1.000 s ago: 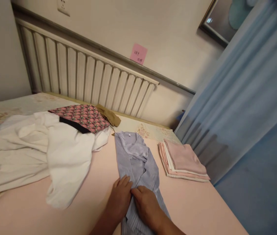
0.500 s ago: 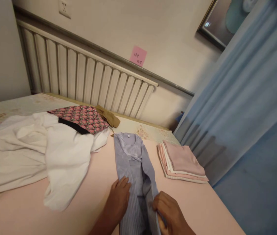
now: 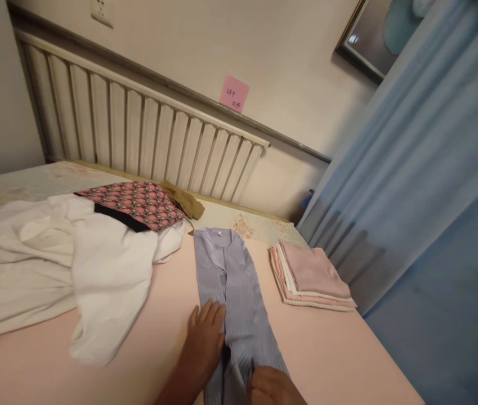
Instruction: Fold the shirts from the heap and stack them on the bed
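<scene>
A blue-grey ribbed cardigan [image 3: 242,298] lies lengthwise on the pink sheet, its neckline and small label at the far end. Both long sides are folded inward and meet near the middle. My left hand [image 3: 207,337] rests on its left part with the fingers spread flat. Lower down, at the near end, my right hand [image 3: 270,387] is closed on the fabric of the right part, partly cut off by the bottom edge of the view. A dark gap shows between the folded sides near my hands.
To the left lies a heap of white cloth [image 3: 112,281], with a pink patterned cloth [image 3: 141,203] and a brown cloth [image 3: 183,201] behind it. Folded clothes [image 3: 317,274] are stacked on the right. A radiator [image 3: 150,129] stands behind the bed, a blue curtain [image 3: 416,169] at the right.
My right hand has moved left and nearer, bringing the cardigan's right side inward over the body. My left hand stays on the left part, with its fingers more spread.
</scene>
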A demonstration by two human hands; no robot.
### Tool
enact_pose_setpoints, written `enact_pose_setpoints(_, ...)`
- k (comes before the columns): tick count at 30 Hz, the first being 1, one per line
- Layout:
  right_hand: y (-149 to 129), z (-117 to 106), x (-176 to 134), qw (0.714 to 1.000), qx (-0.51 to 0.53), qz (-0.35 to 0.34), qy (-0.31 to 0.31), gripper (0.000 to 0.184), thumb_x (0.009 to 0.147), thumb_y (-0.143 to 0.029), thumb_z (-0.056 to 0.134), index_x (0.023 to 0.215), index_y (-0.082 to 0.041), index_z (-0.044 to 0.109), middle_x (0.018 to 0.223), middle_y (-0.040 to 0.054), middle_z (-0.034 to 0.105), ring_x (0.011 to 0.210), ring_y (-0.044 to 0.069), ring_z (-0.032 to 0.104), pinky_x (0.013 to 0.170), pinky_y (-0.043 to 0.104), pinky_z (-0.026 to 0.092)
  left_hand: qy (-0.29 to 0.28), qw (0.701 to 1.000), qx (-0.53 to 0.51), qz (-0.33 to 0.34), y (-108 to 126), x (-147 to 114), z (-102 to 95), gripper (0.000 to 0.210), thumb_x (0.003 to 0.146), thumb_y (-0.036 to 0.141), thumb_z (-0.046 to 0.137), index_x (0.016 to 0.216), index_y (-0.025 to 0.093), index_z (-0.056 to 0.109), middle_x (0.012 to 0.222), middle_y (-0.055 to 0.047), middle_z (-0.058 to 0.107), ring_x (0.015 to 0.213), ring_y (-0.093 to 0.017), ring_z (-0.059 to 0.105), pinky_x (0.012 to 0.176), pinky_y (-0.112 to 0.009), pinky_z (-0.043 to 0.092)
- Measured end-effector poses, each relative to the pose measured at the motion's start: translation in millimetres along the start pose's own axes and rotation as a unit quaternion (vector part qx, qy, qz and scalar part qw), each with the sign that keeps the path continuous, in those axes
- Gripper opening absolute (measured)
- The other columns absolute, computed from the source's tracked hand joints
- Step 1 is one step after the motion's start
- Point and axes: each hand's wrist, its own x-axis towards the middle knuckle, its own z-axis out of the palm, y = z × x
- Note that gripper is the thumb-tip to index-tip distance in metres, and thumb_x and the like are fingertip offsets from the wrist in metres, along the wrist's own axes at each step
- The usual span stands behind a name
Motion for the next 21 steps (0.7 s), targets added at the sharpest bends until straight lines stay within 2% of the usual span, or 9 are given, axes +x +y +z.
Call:
enact_pose_setpoints(2, 1, 2, 2, 0.999, -0.018, -0.023, 0.013, 0.037, 0.094, -0.019, 0.034, 0.057, -0.021, 0.040, 0.057, -0.0012, 0.048, 0.054, 0.012, 0.042, 0.049, 0.026, 0.029, 0.004, 0.999, -0.003, 0.035, 3, 0, -6.1, 0.071, 0.071, 0.002, 0.045, 0.139, 0.023, 0.039, 0.147, -0.006, 0.039, 0.139, -0.027, 0.024, 0.112, -0.054, 0.018)
enact_pose_setpoints(4, 2, 2, 4, 0.999, -0.017, -0.047, 0.012, 0.037, 0.095, -0.023, 0.035, 0.059, -0.021, 0.044, 0.057, -0.0013, 0.050, 0.054, 0.012, 0.043, 0.050, 0.025, 0.030, -0.007, 0.995, -0.022, 0.094, 7, 0, -12.9, 0.077, 0.068, -0.001, 0.043, 0.139, 0.027, 0.038, 0.152, -0.005, 0.032, 0.142, -0.026, 0.017, 0.112, -0.051, 0.020)
enact_pose_setpoints(7, 2, -1, 7, 0.999, 0.012, -0.048, -0.024, 0.035, 0.094, -0.025, 0.038, 0.061, -0.021, 0.047, 0.058, -0.0014, 0.051, 0.055, 0.012, 0.044, 0.051, 0.023, 0.032, -0.040, 0.985, -0.065, 0.155, 12, 1, -22.1, 0.065, 0.068, 0.000, 0.043, 0.126, 0.027, 0.052, 0.150, -0.005, 0.034, 0.142, -0.025, 0.018, 0.110, -0.048, 0.026)
enact_pose_setpoints(10, -1, -10, 6, 0.993, 0.095, -0.009, -0.075, 0.034, 0.092, -0.026, 0.039, 0.059, -0.021, 0.049, 0.055, -0.0026, 0.049, 0.052, 0.011, 0.043, 0.050, 0.022, 0.032, -0.061, 0.980, -0.104, 0.160, 15, 2, -27.0, 0.047, 0.071, 0.001, 0.042, 0.105, 0.025, 0.063, 0.142, -0.004, 0.046, 0.140, -0.024, 0.024, 0.109, -0.046, 0.028)
enact_pose_setpoints(13, -6, -25, 0, 0.964, 0.227, 0.093, -0.097, 0.030, 0.088, -0.030, 0.042, 0.062, -0.022, 0.055, 0.059, -0.0031, 0.053, 0.054, 0.011, 0.048, 0.054, 0.020, 0.036, -0.064, 0.976, -0.137, 0.154, 16, 3, -26.0, 0.037, 0.074, 0.002, 0.041, 0.093, 0.024, 0.063, 0.127, -0.002, 0.058, 0.134, -0.021, 0.034, 0.108, -0.042, 0.030)
enact_pose_setpoints(16, -10, -33, -9, 0.927, 0.296, 0.225, -0.056, 0.021, 0.081, -0.036, 0.054, 0.067, -0.022, 0.059, 0.063, -0.0033, 0.054, 0.061, 0.011, 0.050, 0.062, 0.021, 0.039, -0.066, 0.974, -0.156, 0.148, 15, 4, -20.9, 0.030, 0.078, 0.003, 0.041, 0.090, 0.023, 0.060, 0.110, -0.001, 0.065, 0.127, -0.017, 0.042, 0.108, -0.038, 0.030)
enact_pose_setpoints(19, -6, -23, -19, 0.877, 0.350, 0.330, 0.006, 0.023, 0.068, -0.041, 0.069, 0.069, -0.021, 0.058, 0.058, -0.0058, 0.044, 0.056, 0.010, 0.043, 0.058, 0.020, 0.037, -0.063, 0.979, -0.152, 0.123, 14, 4, -15.6, 0.030, 0.076, 0.000, 0.040, 0.087, 0.021, 0.058, 0.100, -0.002, 0.066, 0.122, -0.016, 0.046, 0.107, -0.035, 0.031)
enact_pose_setpoints(21, -2, -11, -27, 0.827, 0.413, 0.380, 0.012, 0.036, 0.060, -0.044, 0.076, 0.087, -0.024, 0.062, 0.057, -0.0074, 0.042, 0.053, 0.009, 0.041, 0.053, 0.020, 0.036, -0.061, 0.981, -0.146, 0.109, 13, 4, -13.2, 0.032, 0.074, -0.002, 0.039, 0.086, 0.021, 0.058, 0.099, -0.002, 0.066, 0.121, -0.015, 0.047, 0.106, -0.035, 0.031)
